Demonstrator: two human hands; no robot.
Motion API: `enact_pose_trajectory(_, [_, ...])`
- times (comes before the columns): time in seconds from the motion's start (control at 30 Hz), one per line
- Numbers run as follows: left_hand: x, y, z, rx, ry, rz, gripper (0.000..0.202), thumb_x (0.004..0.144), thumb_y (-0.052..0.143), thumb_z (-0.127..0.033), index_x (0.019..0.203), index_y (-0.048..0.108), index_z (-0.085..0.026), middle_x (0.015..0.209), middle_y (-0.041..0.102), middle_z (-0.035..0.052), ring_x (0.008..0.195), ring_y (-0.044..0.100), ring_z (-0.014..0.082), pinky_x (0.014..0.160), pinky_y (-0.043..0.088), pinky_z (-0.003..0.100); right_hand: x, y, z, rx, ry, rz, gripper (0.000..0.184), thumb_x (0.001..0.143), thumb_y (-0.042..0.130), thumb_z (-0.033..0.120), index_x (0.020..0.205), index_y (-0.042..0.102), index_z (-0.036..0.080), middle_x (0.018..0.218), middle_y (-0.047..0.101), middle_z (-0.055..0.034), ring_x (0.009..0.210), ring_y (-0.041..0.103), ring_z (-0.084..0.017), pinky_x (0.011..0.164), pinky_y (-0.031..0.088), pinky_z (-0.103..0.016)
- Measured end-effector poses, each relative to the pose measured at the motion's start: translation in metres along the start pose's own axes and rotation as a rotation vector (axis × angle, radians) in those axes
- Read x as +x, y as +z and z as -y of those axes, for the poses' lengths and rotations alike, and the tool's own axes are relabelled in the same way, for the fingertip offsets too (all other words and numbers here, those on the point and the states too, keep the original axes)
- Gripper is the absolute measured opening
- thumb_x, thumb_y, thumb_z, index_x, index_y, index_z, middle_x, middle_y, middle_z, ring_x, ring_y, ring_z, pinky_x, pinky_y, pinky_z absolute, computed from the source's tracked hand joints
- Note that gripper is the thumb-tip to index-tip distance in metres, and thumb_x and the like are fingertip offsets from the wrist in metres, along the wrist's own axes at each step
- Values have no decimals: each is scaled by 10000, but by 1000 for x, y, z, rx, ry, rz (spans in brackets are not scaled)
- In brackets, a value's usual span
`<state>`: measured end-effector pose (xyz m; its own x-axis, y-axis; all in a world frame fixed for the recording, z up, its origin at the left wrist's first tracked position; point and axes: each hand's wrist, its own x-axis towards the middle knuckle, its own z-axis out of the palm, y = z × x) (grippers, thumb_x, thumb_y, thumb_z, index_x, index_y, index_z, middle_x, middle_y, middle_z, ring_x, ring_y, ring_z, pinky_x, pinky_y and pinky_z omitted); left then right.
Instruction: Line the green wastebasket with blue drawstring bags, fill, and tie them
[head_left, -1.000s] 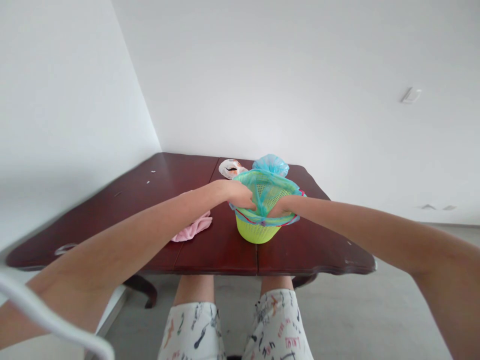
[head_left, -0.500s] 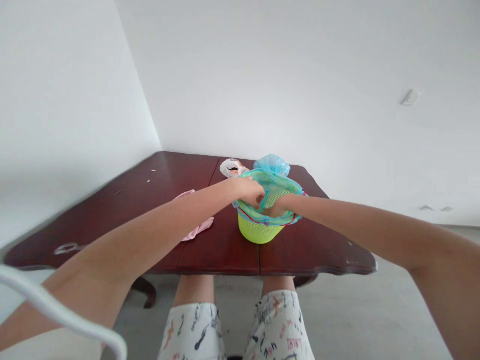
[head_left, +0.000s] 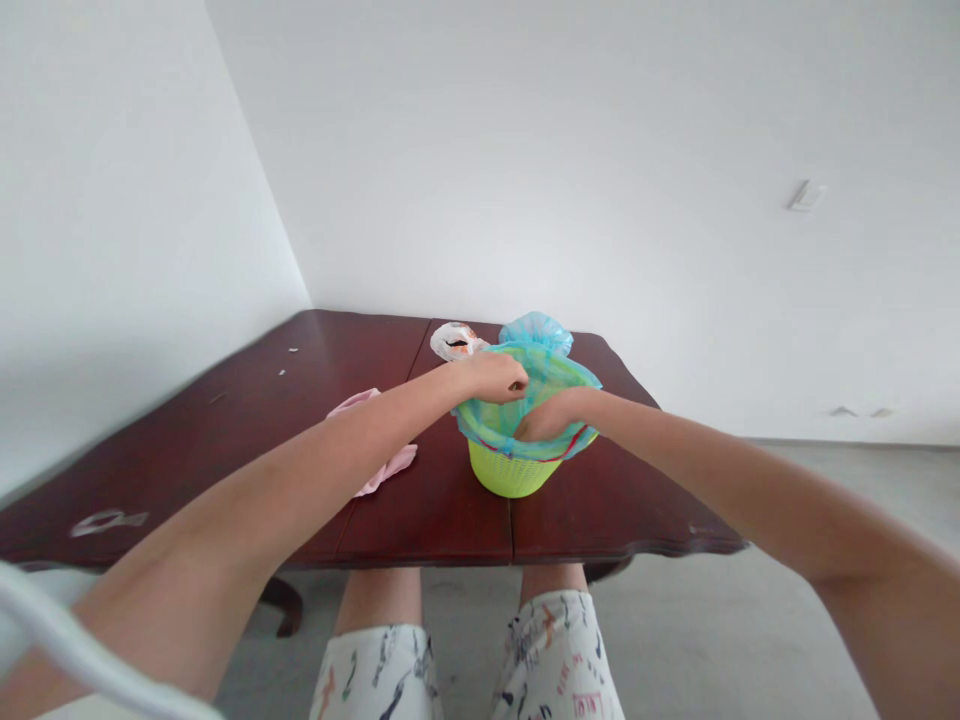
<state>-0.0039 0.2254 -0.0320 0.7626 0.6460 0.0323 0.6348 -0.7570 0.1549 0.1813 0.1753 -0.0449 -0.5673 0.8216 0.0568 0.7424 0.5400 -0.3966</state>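
A yellow-green perforated plastic basket (head_left: 516,478) stands upright on the table, lined with a thin blue plastic bag (head_left: 566,372) whose edge is folded over the rim. My left hand (head_left: 498,377) is at the basket's left side, over the opening, with its fingers curled closed; what they hold, if anything, is hidden. Inside the front of the basket is my right hand (head_left: 549,415), its fingers stretched downward against the bag, with the tips partly out of sight. A red strip (head_left: 576,438) shows along the front of the folded bag edge.
Behind the basket sit a bunched blue plastic bag (head_left: 537,330) and a white plastic bag (head_left: 448,342). A pink cloth (head_left: 390,470) lies to the left, partly under my left forearm. The dark red table (head_left: 442,520) meets white walls; a white cable (head_left: 90,650) crosses the lower left.
My right hand has come up a little inside the basket, toward its front, so more of it shows. My left hand has curled tighter. The view has shifted slightly.
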Motion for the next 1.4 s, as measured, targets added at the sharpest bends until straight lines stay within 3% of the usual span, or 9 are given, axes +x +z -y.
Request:
enact_pose_trajectory(0.13, [-5,-7,18,-18,0,-281,540,1040,734,-364,1555,738,-203,1688,703,202,1615,607,407,1352,443,525,-34,-32,-23,-24,-17,37,321,1082,821,590,1183,908,298,1267,911,-94,1250,865,-366,1239,660,-542])
enact_pose_trajectory(0.2, [-8,-2,32,-111,-23,-293,801,989,811,-405,1726,583,-190,1867,530,224,1746,485,418,1432,376,538,-67,-35,-41,-21,37,-183,634,1112,740,680,1623,756,304,1768,673,-144,1736,541,-455,1465,407,-679])
enact_pose_trajectory(0.3, [-10,13,51,-346,-114,-232,907,940,871,-496,1742,559,-209,1886,525,215,1749,502,441,1450,366,549,-112,-13,-65,112,197,-323,1128,1074,713,832,1947,301,247,2043,163,-165,1910,64,-432,1532,165,-705])
enact_pose_trajectory(0.4, [-5,25,62,-483,-182,-289,802,958,830,-612,1622,668,-192,1777,651,221,1664,598,467,1419,412,579,-131,31,-74,425,223,-415,1167,1133,580,868,1980,37,278,2062,28,-126,1920,29,-329,1546,112,-614])
enact_pose_trajectory(0.63, [0,39,58,-890,-194,-412,892,1138,340,-878,1302,825,-147,1318,891,206,1269,840,419,1140,666,561,-103,121,-68,815,125,-837,963,1192,107,865,1970,-8,308,2046,187,-135,1892,245,-305,1521,210,-665])
enact_pose_trajectory(0.77, [-38,50,44,-1283,-121,-577,944,1105,470,-948,1480,793,-143,1608,788,211,1578,691,436,1387,497,594,-116,115,-60,545,20,-1006,890,1234,348,761,1972,24,384,2069,22,-86,1908,152,-377,1503,234,-733])
enact_pose_trajectory(0.9, [-88,68,22,-1030,-44,-729,870,1147,535,-878,1717,663,-232,1891,541,155,1813,410,416,1531,245,613,-144,109,-50,192,-149,-964,716,1264,482,486,1945,267,446,2039,238,-38,1889,236,-388,1498,282,-743])
enact_pose_trajectory(1.0, [-113,84,8,-838,25,-732,781,1204,512,-786,1834,525,-327,2009,329,107,1885,238,394,1551,145,654,-156,124,-45,124,-110,-893,779,1265,473,393,1969,144,432,2062,120,-33,1905,153,-387,1505,249,-759])
enact_pose_trajectory(1.4, [-130,151,-24,-652,-44,-782,1408,1025,850,-782,1941,-160,-432,2062,-27,135,1896,118,483,1521,237,755,-170,143,-52,320,78,-723,936,1263,378,664,1944,-188,359,2048,-160,-49,1899,-74,-398,1507,150,-773])
